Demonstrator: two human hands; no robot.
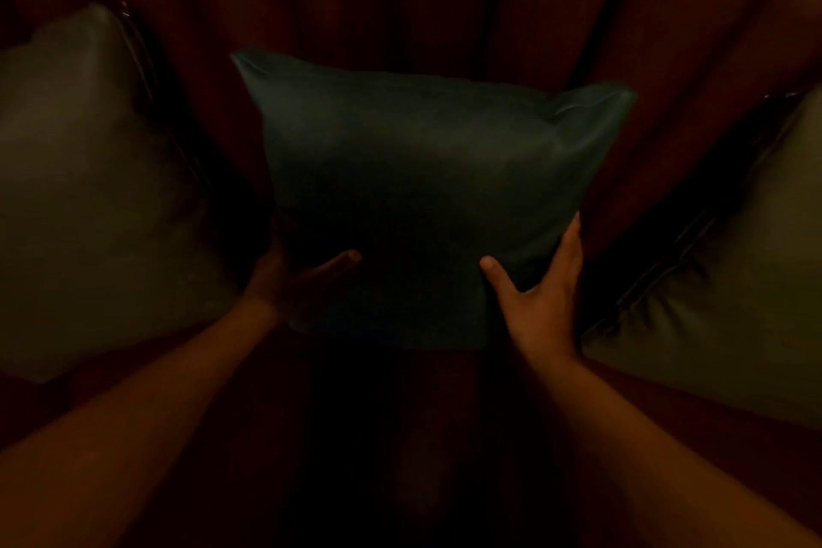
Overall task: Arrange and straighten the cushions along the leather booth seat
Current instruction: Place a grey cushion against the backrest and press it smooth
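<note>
A dark teal cushion (422, 182) stands upright in the middle, leaning toward the ribbed brown leather backrest (551, 13). My left hand (302, 280) holds its lower left corner, thumb across the front and fingers hidden behind. My right hand (538, 285) holds its lower right edge, thumb on the front face and fingers along the side. An olive-green cushion (84, 191) leans at the left. Another olive-green cushion (729, 280) lies tilted at the right.
The brown leather seat (422, 436) lies in deep shadow below the cushions. Narrow gaps separate the teal cushion from its neighbours on both sides. The scene is very dim.
</note>
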